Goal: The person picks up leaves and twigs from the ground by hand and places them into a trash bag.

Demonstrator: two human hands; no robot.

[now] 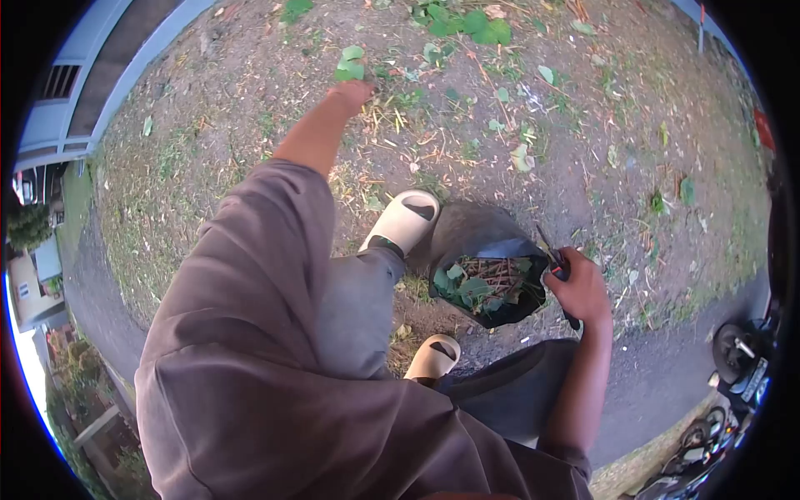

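Stretched far forward, my left hand (354,94) is down at the ground with its fingers bunched. A green leaf (350,63) sticks out right at the fingers. My right hand (581,287) is closed around pruning shears (562,271) with dark handles and a touch of red, the blades pointing forward. That hand is right at the rim of a black bag (479,227), which stands with its mouth facing me. Inside the bag lie green leaves (473,289) and cut brown stems (504,275).
Dry ground with sparse grass (417,158) holds scattered leaves and stem bits. Larger green leaves (467,25) lie farther forward. My feet, in beige slides (412,218), are beside the bag. Parked motorbikes (737,358) stand at right, a building wall (92,75) at left.
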